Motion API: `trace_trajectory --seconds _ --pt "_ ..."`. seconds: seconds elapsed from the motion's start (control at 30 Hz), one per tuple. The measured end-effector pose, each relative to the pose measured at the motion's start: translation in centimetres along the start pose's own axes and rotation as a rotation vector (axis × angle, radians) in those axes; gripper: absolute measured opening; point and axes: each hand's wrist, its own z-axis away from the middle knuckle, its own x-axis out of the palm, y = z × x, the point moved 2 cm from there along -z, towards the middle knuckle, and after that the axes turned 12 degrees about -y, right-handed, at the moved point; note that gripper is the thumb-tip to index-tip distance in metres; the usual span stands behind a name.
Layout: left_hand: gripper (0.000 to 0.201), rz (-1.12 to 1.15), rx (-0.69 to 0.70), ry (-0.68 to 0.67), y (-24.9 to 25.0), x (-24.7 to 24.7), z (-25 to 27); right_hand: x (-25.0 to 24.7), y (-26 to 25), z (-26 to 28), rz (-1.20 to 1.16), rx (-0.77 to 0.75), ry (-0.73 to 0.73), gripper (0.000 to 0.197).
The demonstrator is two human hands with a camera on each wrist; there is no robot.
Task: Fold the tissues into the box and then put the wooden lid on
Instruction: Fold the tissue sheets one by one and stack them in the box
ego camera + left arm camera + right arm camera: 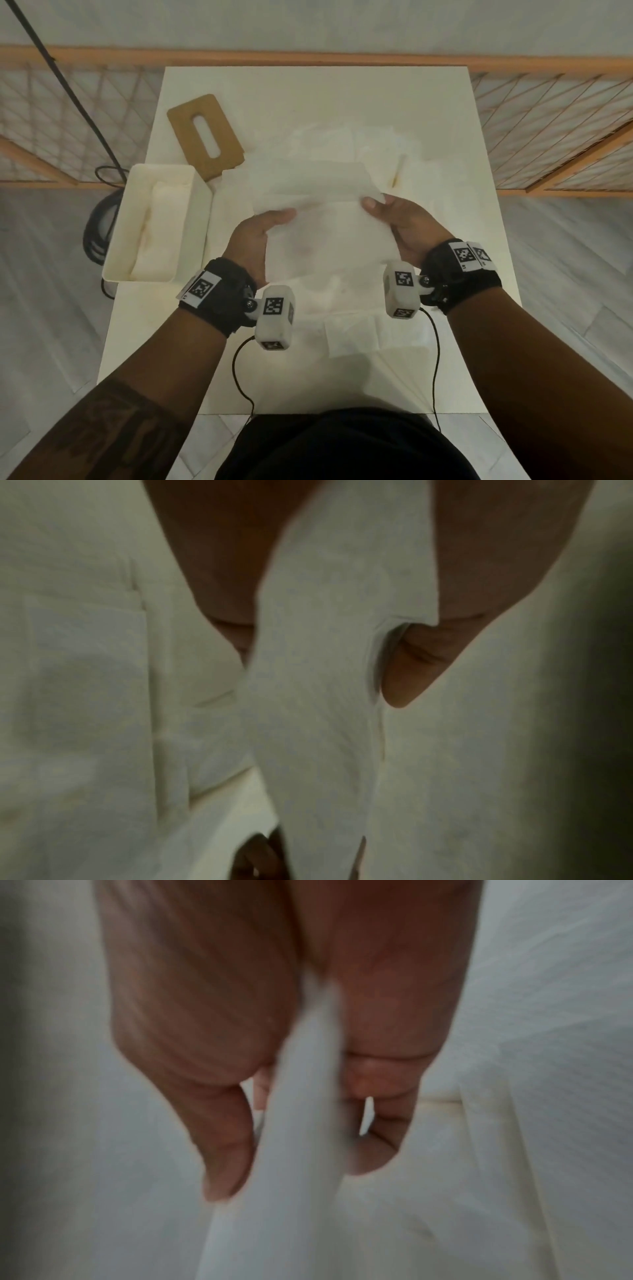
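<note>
A white tissue (325,226) is held up over the middle of the table between both hands. My left hand (263,229) pinches its left edge, thumb on top. My right hand (387,216) pinches the right edge. In the left wrist view the tissue (318,696) runs between thumb and fingers (407,669). The right wrist view shows the same: the tissue (301,1123) clamped between thumb and fingers (226,1137). The white box (200,219) stands open at the table's left edge with folded tissues (161,233) inside. The wooden lid (205,135), with a slot, lies flat beyond the box.
More loose tissues (359,144) are spread over the white table (479,240), and one lies near the front (359,335). A thin wooden stick (396,171) rests at the right. A wooden railing (308,58) runs behind the table. A black cable (68,89) hangs at the left.
</note>
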Motion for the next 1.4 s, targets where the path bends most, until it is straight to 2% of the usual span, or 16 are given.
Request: trace_trajectory --seconds 0.13,0.23,0.33,0.5,0.57,0.7,0.73,0.8,0.83,0.9,1.0,1.07,1.13,1.2,1.3,1.4 --pt "0.018 -0.274 0.156 0.079 0.2 -1.0 -0.6 -1.4 -0.4 0.2 0.091 -0.078 0.127 0.039" --pt "0.016 -0.492 0.214 0.108 0.5 -2.0 -0.8 -2.3 -0.9 0.6 0.203 -0.063 0.162 0.037" --pt "0.023 -0.587 0.218 0.102 0.8 -2.7 -0.8 -3.0 -1.1 0.9 0.317 -0.019 0.194 0.034" --pt "0.034 -0.627 0.207 0.103 1.4 -3.2 -0.8 -3.2 -0.8 1.3 0.336 -0.035 0.218 0.035" --pt "0.044 -0.673 0.219 0.128 1.6 -3.4 -0.8 -3.2 -0.7 1.3 0.339 -0.053 0.236 0.035" --pt "0.068 -0.756 0.307 0.191 2.0 -3.6 -1.0 -3.2 -0.8 1.3 0.365 -0.079 0.267 0.063" --pt "0.069 -0.790 0.328 0.182 2.1 -3.6 -1.0 -3.0 -0.9 1.4 0.393 -0.087 0.269 0.071" --pt "0.056 -0.917 0.354 0.152 2.2 -3.2 -0.8 -2.5 -1.3 1.8 0.475 -0.111 0.245 0.080" --pt "0.043 -0.988 0.361 0.150 2.3 -2.9 -0.8 -2.2 -1.6 1.9 0.523 -0.119 0.229 0.079" --pt "0.026 -1.085 0.367 0.165 2.3 -2.7 -0.7 -2.1 -2.0 1.8 0.616 -0.109 0.225 0.064" --pt "0.018 -1.144 0.363 0.210 2.3 -2.9 -0.9 -2.5 -2.1 1.6 0.741 -0.037 0.249 0.027" --pt "0.013 -1.209 0.396 0.232 2.3 -2.9 -0.9 -2.8 -2.0 1.7 0.827 -0.003 0.287 0.013" --pt "0.009 -1.225 0.421 0.249 2.4 -2.5 -0.8 -2.9 -1.9 1.9 0.874 -0.003 0.342 0.015" --pt "0.008 -1.149 0.401 0.232 2.5 -2.3 -0.8 -3.0 -1.8 1.8 0.799 -0.018 0.335 0.021" --pt "0.010 -1.049 0.357 0.192 2.7 -1.9 -0.9 -2.6 -1.2 1.6 0.658 -0.052 0.294 0.012" --pt "0.011 -1.007 0.310 0.186 2.0 -2.4 -1.2 -2.1 -0.5 1.8 0.665 -0.084 0.338 0.017"
